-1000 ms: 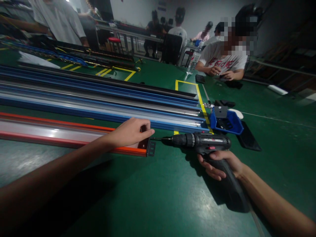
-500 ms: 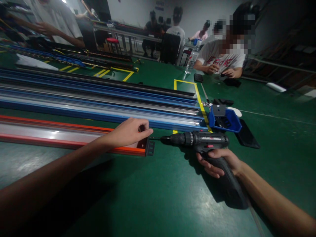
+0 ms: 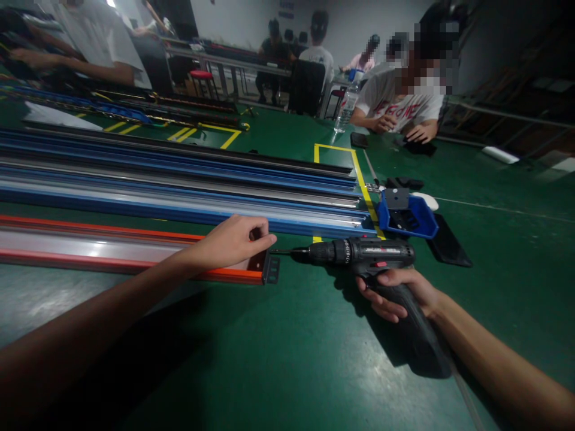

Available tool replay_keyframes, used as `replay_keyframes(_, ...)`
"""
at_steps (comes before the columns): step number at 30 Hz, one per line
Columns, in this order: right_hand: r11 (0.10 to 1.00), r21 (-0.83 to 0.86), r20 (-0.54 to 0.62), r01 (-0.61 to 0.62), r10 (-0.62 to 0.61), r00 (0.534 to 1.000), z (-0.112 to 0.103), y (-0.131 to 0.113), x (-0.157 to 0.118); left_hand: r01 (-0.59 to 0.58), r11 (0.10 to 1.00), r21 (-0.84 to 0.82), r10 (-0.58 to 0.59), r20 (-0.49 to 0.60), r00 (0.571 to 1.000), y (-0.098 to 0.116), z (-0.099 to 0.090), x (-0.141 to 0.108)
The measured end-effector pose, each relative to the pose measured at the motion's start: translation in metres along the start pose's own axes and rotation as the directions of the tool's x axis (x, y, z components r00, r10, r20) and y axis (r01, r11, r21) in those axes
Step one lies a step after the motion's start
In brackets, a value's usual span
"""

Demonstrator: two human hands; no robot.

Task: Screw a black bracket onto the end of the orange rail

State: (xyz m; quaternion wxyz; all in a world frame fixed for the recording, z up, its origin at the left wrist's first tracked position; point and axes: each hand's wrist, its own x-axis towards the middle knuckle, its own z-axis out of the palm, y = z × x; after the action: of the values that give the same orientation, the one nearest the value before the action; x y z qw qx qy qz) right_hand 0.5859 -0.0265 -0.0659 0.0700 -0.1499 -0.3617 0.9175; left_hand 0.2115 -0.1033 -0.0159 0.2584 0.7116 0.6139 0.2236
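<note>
My right hand (image 3: 398,293) is wrapped around the grip of a black cordless drill (image 3: 381,254), which points left. Its long thin bit (image 3: 287,251) reaches the black end cap (image 3: 272,269) of an orange-edged metal channel (image 3: 224,274). Over that end of the channel lies my left hand (image 3: 238,239), fingers curled and thumb tip close to the bit's tip and the cap's upper edge. The curled fingertips are hidden, and I cannot tell what is between them. Inside the channel's end, a small hole or screw shows on the brown surface.
Several long blue and black channels (image 3: 188,191) lie behind the orange one. A blue bin (image 3: 408,218) with black plates stands beyond the drill, beside a dark flat phone-like slab (image 3: 449,242). A bottle (image 3: 347,111) stands near a co-worker (image 3: 399,108) across the green table (image 3: 287,359).
The whole view shifts slightly. My hands, the drill and the orange channel keep their places relative to each other. The co-workers' hands at the far left and across the table have moved.
</note>
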Motion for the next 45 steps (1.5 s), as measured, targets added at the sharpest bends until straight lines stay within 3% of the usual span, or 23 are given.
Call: replay_keyframes(45, 0.999, 0.014, -0.05, -0.035, 0.035, 0.998, -0.0004, -0.0006, -0.0015, -0.001, 1.0, 0.021, 0.001, -0.002, 1.0, 0.0029, -0.0004, -0.0005)
